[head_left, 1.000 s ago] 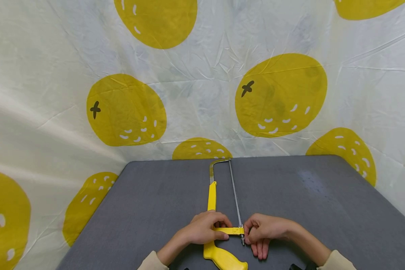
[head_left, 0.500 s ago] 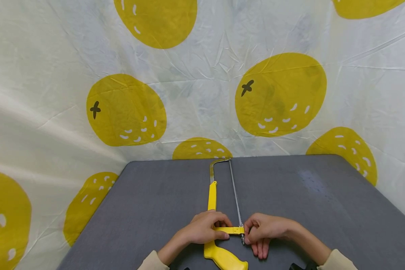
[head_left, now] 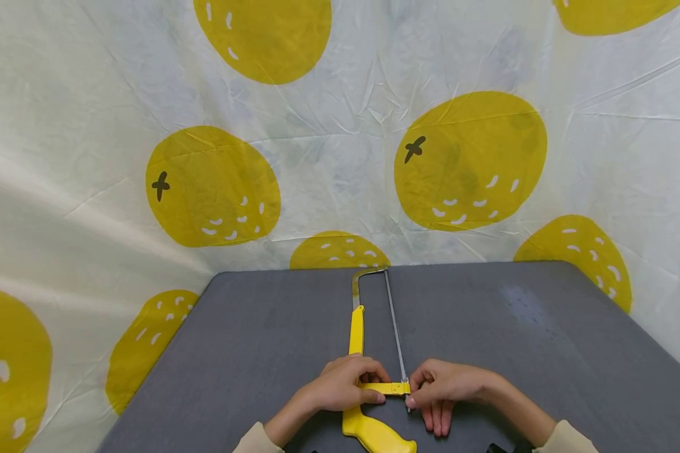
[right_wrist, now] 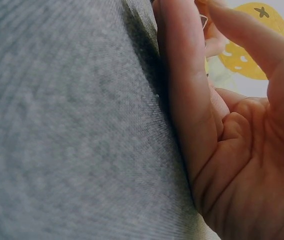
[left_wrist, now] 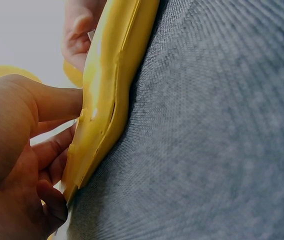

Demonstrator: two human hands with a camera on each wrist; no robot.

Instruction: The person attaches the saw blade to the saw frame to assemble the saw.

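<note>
A hacksaw (head_left: 356, 330) with a yellow frame and handle lies flat on the grey table, its bowed metal end at the far edge. Its thin blade (head_left: 396, 327) runs along the right side. My left hand (head_left: 340, 384) grips the yellow frame where the short crossbar meets it, thumb in front and fingers behind. In the left wrist view, the yellow handle (left_wrist: 107, 75) slants past the left hand (left_wrist: 12, 130). My right hand (head_left: 447, 382) pinches the tension screw at the blade's near end with thumb and index finger. In the right wrist view, the right hand's (right_wrist: 192, 95) edge rests on the table.
The grey cloth-covered table (head_left: 260, 327) reaches back to a white hanging sheet (head_left: 328, 176) printed with yellow fruits. The sheet also closes in the left and right sides. Dark objects peek in at the bottom edge near both forearms.
My right thumb has straightened and slid left across the tension screw, covering more of it. The left hand and the hacksaw have stayed in place.
</note>
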